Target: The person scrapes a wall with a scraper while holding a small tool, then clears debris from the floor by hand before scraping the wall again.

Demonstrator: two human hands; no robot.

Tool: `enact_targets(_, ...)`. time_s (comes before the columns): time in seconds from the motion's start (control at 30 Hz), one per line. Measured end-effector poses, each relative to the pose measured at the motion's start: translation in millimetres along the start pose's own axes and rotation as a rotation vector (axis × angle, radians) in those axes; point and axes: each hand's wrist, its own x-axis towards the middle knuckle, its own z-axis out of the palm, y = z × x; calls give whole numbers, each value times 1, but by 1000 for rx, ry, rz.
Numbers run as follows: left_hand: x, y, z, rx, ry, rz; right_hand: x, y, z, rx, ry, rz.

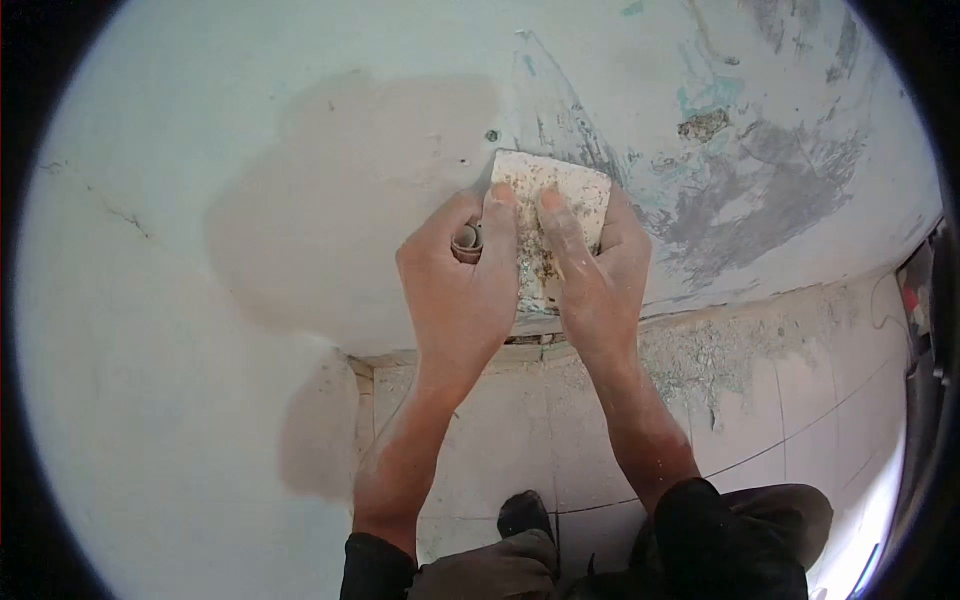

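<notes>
Both hands grip a flat, off-white rectangular piece (575, 180), speckled with brown stains, that lies against the wall. My left hand (460, 275) is closed on its left side, thumb pressed on the face. A brown rolled end (467, 240) pokes out between that thumb and the curled fingers. My right hand (605, 265) is closed around the right side, its thumb also flat on the face and its fingers behind the edge. Pale dust coats both hands. Just above the piece, the wall has a small dark hole (492, 136) and grey streaks.
The pale wall (150, 300) has a grey patch (740, 210) and a chipped spot (703, 125) at right. Below runs a tiled floor (800, 420) with dusty residue (700, 360). Dark objects (930, 300) stand at the far right. My shoe (525, 515) shows below.
</notes>
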Motion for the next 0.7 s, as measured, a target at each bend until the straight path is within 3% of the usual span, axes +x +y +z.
enact_targets(0.1, -4, -9, 8, 6, 103, 174, -5, 13, -4, -97, 17, -74)
enact_targets(0.2, -10, -31, 8, 138, 65, 190, -15, 35, -5, -4, 53, -108)
enact_targets(0.23, -4, -31, 9, 137, 114, 344, -10, 33, -5, -33, 43, -118)
enact_targets(0.27, 2, -29, 6, 142, 114, 367, -3, 29, -2, -18, 51, -134)
enact_targets(0.33, 16, 14, -2, 67, 114, 302, 21, -5, 10, -2, 7, -190)
enact_targets(0.37, 19, 38, -5, -35, 67, 100, 28, -18, 14, 87, 4, -140)
enact_targets(0.4, 20, 40, -3, -40, 62, 97, 28, -22, 13, 80, 8, -139)
enact_targets(0.47, 16, 38, 0, -100, 12, 102, 18, -25, 8, -34, 93, -111)
enact_targets(0.57, -11, -26, 15, 98, 28, 195, -18, 26, -15, 32, 85, -5)
enact_targets(0.63, -17, -34, 15, 160, 38, 267, -29, 34, -17, 69, 84, 53)
enact_targets(0.7, -17, -29, 10, 133, -12, 94, -26, 35, -16, -5, 56, 20)
